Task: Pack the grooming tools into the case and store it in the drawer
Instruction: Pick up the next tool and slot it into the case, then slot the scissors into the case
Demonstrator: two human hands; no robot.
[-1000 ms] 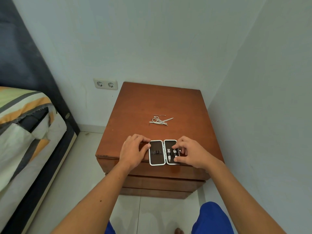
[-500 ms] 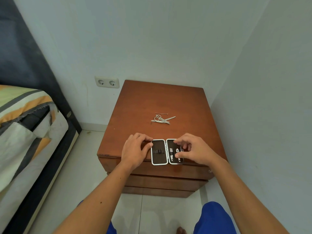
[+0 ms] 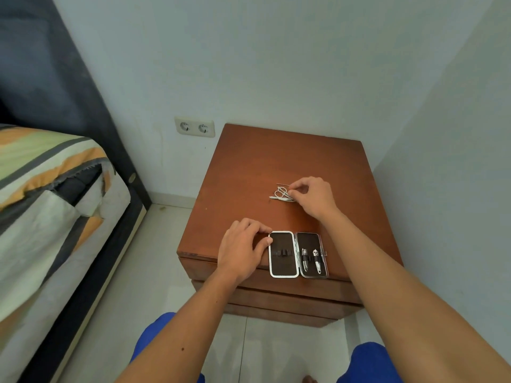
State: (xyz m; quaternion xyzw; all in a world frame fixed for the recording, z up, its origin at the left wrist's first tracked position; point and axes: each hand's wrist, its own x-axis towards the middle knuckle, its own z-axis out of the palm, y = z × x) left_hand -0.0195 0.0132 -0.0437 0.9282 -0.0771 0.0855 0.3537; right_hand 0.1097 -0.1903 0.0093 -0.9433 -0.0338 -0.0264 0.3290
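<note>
Reaching for the loose tools

Lying open at the bench [image 3: 249, 172] front edge, 6 o'clock, the case [image 3: 298, 254] holds two clippers [image 3: 311, 259]. Left hand [image 3: 243, 250] steadies it, fingers loosely together. At 12 o'clock, right hand [image 3: 312, 196] fingers pinch scissors [image 3: 282, 193] among loose tools.

Tabletop [image 3: 249, 172]: reddish-brown wood. Case [image 3: 298, 254]: dark brown lining, silver rim. Loose tools [image 3: 282, 195]: silver metal. Bedding [image 3: 41, 172]: green, orange, grey, white stripes. Walls pale blue-grey. Shorts [image 3: 367, 363]: bright blue.
</note>
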